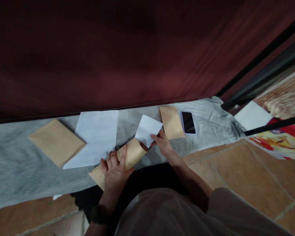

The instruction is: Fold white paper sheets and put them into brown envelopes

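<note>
My left hand (116, 172) lies over a brown paper envelope (133, 153), its fingers spread across the top and the thumb at the near edge, gripping it. The envelope's mouth bulges apart on the right side. Between thumb and fingers, my right hand (160, 141) pinches a folded white sheet of paper (147, 128) at that mouth. The sheet's lower corner meets the opening; how far inside it reaches I cannot tell. Just right of the sheet lie some more brown envelopes (172, 122).
Left on the grey cloth (9, 157) rests a stack of brown envelopes (56, 141), overlapping white paper sheets (97, 131). A phone (188, 123) lies at the right. Behind hangs a dark red curtain (113, 78). Dark bars (265, 59) and a colourful printed box (280, 141) stand far right.
</note>
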{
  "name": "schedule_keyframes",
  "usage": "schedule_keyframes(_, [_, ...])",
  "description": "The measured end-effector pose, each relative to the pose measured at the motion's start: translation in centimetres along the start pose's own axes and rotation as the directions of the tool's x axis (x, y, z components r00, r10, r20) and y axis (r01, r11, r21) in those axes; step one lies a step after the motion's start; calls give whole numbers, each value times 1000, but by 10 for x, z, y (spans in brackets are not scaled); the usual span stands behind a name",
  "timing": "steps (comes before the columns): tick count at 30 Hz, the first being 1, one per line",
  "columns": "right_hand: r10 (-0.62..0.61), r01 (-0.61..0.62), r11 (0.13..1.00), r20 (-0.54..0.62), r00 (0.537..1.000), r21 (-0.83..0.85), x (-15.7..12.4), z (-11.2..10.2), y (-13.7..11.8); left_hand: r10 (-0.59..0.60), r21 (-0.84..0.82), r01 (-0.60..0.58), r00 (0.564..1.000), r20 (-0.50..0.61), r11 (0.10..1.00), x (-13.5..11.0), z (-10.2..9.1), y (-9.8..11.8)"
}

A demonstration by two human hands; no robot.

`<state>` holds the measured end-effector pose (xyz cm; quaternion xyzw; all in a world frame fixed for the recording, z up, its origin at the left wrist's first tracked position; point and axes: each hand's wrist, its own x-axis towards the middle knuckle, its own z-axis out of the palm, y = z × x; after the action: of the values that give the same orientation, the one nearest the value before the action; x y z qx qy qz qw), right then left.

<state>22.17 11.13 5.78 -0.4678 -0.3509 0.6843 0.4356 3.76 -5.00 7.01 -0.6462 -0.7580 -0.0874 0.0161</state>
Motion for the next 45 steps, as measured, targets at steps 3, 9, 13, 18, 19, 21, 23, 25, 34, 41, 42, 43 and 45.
schedule_keyframes(3, [-7,7,998,7,1000,64,-2,2,-2,-25,10,25,999,31,1000,3,-3,4])
schedule_keyframes(9, [11,-14,997,47,999,70,-14,7,3,-109,20,108,992,64,994,7,-5,10])
schedule_keyframes(13, [-8,6,999,41,999,49,-14,7,10,-108,-18,109,991,78,994,9,-6,10])
schedule_keyframes(18, [8,-1,992,55,998,-126,-12,3,17,-85,-13,86,995,46,996,13,-4,6])
schedule_keyframes(19, [7,5,989,79,997,-145,-13,0,16,-75,-22,76,996,43,997,13,-3,5])
schedule_keyframes(21, [-1,19,990,130,991,-138,-13,-6,11,-46,-42,48,998,43,998,14,0,2])
schedule_keyframes(23, [-3,16,995,129,992,-94,-12,-14,2,-20,-50,22,999,39,999,13,1,-2])
schedule_keyframes(25, [-1,3,999,53,999,-32,-7,-22,-9,-5,-54,6,999,32,998,13,2,-5])
schedule_keyframes(34, [-161,168,955,49,986,-244,8,-31,-21,48,-74,-47,999,10,996,16,-1,-2])
schedule_keyframes(41, [-142,258,812,250,958,-524,-16,-12,-2,82,-91,-80,996,25,993,23,-7,2])
schedule_keyframes(42, [-173,283,793,246,954,-539,-17,-11,-2,92,-97,-89,995,27,991,24,-7,2])
schedule_keyframes(43, [-195,298,785,240,951,-543,-17,-9,-1,99,-105,-96,995,24,990,24,-7,1])
schedule_keyframes(45, [-186,293,793,245,951,-534,-17,-6,0,116,-122,-114,993,12,986,25,-6,1])
